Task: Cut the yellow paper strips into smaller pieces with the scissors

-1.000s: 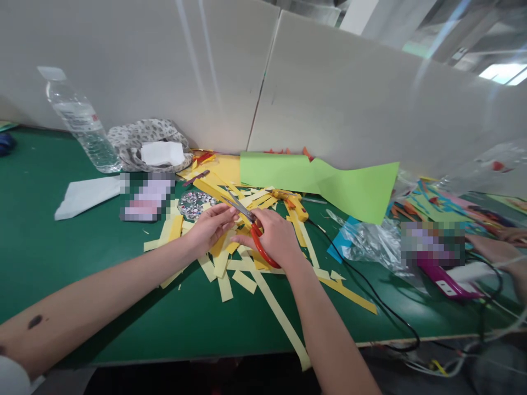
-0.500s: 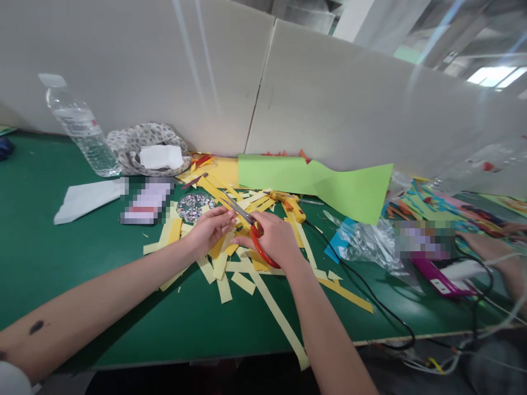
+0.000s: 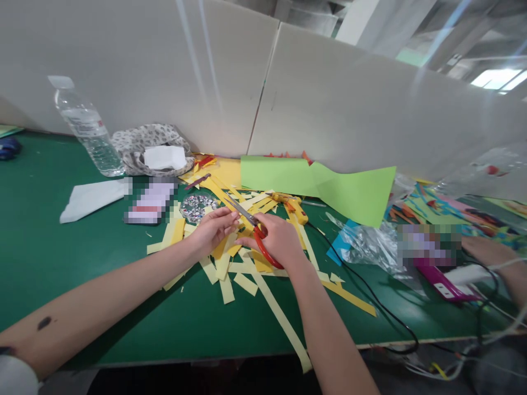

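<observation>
My right hand is wrapped round the red handles of a pair of scissors. Their metal blades point up and left, past the fingertips of my left hand. The left thumb and fingers are pinched together; what is between them is too small to make out. Beneath both hands lies a loose heap of yellow and pale-yellow paper strips. A clear round case of small shiny pieces sits just behind my left hand. Beyond my right hand rests a yellow glue gun.
A water bottle, patterned cloth pouch, white tissue and phone stand or lie left. Green paper leans on the partition. To the right are plastic film, a black cord and another person's hand.
The whole view has shifted slightly, so everything appears a little farther right. Both hands keep nearly the same pose, with the scissors still in the right one.
</observation>
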### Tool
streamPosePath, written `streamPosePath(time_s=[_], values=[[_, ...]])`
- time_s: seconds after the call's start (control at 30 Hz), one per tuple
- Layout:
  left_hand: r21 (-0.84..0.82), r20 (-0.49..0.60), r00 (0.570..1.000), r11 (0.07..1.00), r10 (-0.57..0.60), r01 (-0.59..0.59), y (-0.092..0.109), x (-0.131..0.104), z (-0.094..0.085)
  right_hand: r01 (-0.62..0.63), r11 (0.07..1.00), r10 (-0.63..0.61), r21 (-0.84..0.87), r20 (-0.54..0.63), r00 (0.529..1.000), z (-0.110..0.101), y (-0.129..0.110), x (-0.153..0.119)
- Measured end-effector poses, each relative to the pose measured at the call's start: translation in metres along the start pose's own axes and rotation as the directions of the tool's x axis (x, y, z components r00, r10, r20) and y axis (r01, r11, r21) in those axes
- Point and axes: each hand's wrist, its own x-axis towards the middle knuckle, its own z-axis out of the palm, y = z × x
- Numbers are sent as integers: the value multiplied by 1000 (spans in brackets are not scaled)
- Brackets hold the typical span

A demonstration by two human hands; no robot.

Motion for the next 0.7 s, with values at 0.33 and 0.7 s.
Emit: streamPosePath(time_s=[0.33,0.7], values=[[2,-34,999,1000,1,-1,0,0,2,-14,1000,14,1,-11,1000,1,1,1],[-63,-55,997,996,57,-61,-3,2,-3,6,1000,-6,1,-6,1000,4,4,0]])
